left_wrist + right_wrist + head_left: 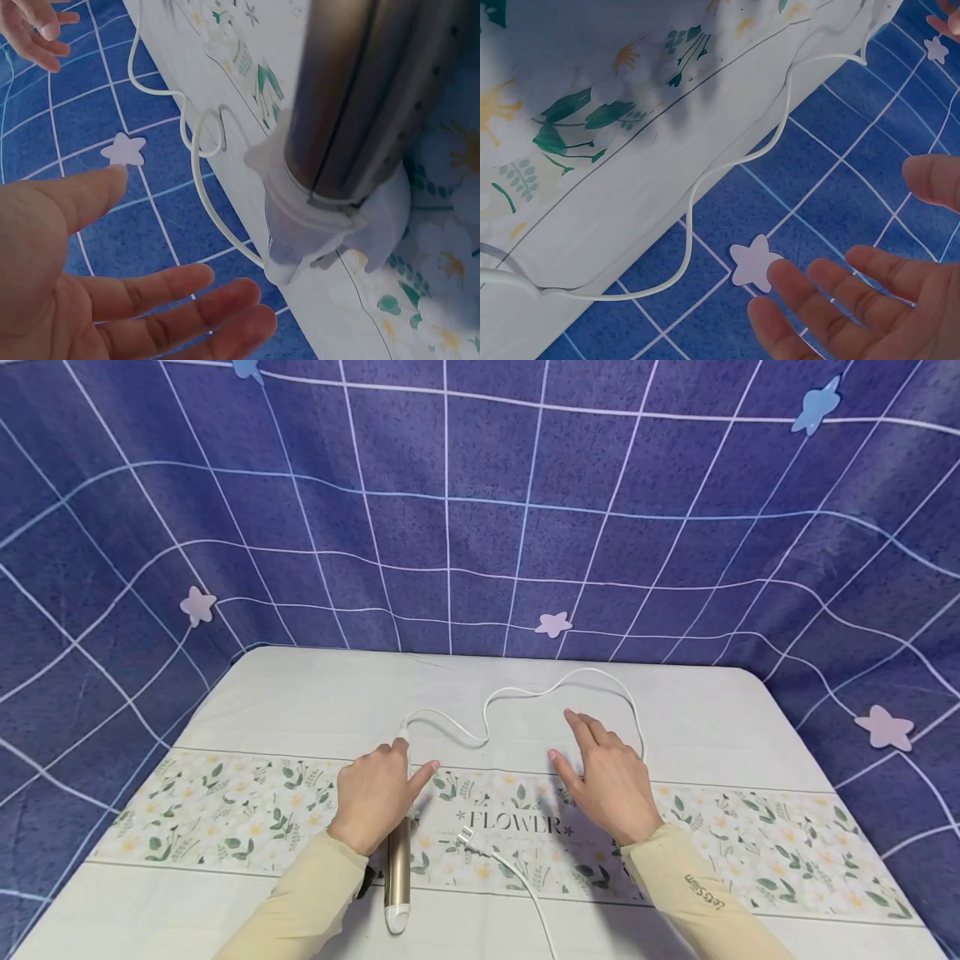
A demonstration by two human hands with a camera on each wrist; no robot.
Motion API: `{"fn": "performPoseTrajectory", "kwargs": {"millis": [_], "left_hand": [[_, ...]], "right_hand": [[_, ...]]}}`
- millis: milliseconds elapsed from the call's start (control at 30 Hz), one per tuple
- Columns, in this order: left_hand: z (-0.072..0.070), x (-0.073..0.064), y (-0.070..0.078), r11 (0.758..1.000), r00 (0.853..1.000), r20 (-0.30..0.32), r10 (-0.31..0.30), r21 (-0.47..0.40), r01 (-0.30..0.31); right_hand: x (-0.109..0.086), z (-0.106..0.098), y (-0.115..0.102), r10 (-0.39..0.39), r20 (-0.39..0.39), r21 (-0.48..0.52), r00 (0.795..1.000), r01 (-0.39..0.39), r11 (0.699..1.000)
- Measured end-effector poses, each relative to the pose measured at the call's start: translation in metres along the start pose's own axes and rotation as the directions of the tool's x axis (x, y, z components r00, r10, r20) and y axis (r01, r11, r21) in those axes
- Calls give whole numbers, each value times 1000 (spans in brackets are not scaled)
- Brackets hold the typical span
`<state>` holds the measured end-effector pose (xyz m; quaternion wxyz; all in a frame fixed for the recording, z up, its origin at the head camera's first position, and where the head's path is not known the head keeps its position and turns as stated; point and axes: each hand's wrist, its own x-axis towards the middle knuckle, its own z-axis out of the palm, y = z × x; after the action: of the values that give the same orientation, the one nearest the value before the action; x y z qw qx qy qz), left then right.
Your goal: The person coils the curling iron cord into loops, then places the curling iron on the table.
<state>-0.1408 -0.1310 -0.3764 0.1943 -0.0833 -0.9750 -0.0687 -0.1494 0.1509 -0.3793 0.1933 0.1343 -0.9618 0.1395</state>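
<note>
A hair iron [398,868] with a gold-brown barrel and white ends lies lengthwise on the table, its white tip toward me. My left hand [375,797] hovers over its far part and hides some of it. In the left wrist view, the fingers [169,289] are extended beside the iron and hold nothing. A white cord [517,692] runs from the iron's far end across the back of the table. Near that cord, my right hand [611,785] is held above the table with its fingers spread and nothing in them. The white plug [468,838] lies between both hands.
A white tablecloth [315,693] with a floral band and the printed word FLOWER covers the table. Behind it and at both sides hangs a blue grid-patterned curtain [480,552] with star shapes. The plug's cord [528,893] runs off toward the near edge.
</note>
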Motion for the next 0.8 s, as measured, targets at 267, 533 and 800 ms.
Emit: {"fn": "performPoseTrajectory", "kwargs": {"millis": [267,533,800], "left_hand": [[-6,-3,-1,994,949,297,-109,16,109],[-8,-6,-2,990,925,353,-140,23,141],[-9,-10,-3,988,919,365,-151,20,154]], "right_hand": [[0,0,0,-4,-6,-4,1000,4,1000],[1,0,1,-12,-20,-6,1000,12,1000],[1,0,0,-15,-23,-4,1000,15,1000]]}}
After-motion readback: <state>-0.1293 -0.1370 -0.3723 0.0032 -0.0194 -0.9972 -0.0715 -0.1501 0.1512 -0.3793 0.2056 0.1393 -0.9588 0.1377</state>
